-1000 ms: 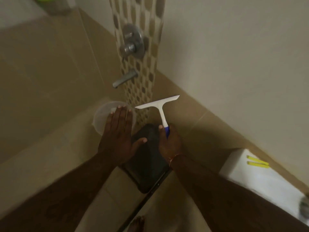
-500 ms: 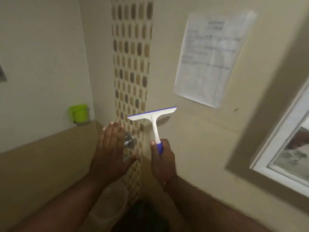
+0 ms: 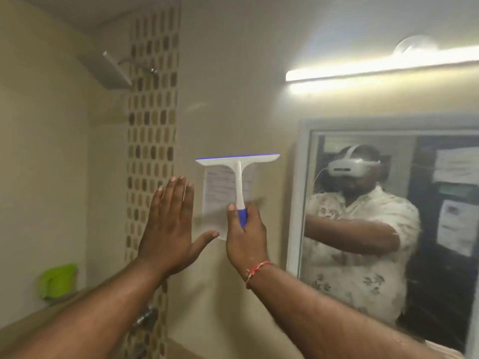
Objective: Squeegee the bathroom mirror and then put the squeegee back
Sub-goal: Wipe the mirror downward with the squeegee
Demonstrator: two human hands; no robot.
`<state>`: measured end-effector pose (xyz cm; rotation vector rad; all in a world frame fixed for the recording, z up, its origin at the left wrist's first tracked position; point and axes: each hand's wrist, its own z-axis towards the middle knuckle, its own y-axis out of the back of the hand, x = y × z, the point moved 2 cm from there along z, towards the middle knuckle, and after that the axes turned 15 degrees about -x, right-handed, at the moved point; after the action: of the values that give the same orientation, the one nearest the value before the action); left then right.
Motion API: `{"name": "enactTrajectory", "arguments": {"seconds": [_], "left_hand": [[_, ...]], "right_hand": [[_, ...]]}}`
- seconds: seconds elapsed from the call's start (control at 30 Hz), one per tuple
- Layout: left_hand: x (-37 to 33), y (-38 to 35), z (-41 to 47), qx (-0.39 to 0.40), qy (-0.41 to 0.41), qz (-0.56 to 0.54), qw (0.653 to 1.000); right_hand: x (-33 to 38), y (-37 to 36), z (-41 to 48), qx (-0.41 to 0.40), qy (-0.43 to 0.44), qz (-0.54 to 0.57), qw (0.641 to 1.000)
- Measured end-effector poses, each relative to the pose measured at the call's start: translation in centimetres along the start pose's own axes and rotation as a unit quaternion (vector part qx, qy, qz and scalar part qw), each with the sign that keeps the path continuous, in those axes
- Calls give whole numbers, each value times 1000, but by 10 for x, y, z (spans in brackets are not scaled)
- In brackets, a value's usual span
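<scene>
1. Cup (image 3: 57, 280), green, low on left wall; shower head (image 3: 114, 71) high above.
2. Tile strip (image 3: 151, 141) running down wall beside it.
3. Left hand (image 3: 169, 229) raised flat, fingers spread apart, holding nothing.
4. Squeegee (image 3: 238, 174) upright, blade on top, in front of paper (image 3: 223, 193) on wall, left of mirror and apart from it.
5. Right hand (image 3: 245, 237) clamped round squeegee's blue grip.
6. Mirror (image 3: 425, 294) at right edge, white-framed, under lamp (image 3: 381, 69).
</scene>
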<state>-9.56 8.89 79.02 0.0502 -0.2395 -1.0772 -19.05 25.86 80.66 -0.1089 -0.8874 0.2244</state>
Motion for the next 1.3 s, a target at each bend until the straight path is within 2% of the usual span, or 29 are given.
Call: {"name": "enactTrajectory", "arguments": {"seconds": [0.17,0.3,0.47,0.57,0.67,0.87,1.1,1.3], "left_hand": [[-48,11,53,-51,-16,-47,997],[-92,9,79,-75,-44,-75,993],[-144,-3,97,-62,-55,-125,989],[-164,-12,106,-59,-65,-154,984],[-174,-23,115,-57,-63,-170,982],[-175,-47,124,-55,-81,-198,975],[-175,-63,131,-64,-99,-226,967],[-176,-68,145,-65,-101,-246,962]], "right_hand": [[48,55,25,-46,37,0,998],[65,102,40,-80,49,-52,994],[70,155,60,-126,48,-114,984],[67,175,70,-136,22,-108,984],[63,180,78,-156,-5,-107,982],[66,176,87,-142,-39,-119,982],[72,158,97,-183,2,-134,974],[80,160,96,-200,-4,-164,966]]}}
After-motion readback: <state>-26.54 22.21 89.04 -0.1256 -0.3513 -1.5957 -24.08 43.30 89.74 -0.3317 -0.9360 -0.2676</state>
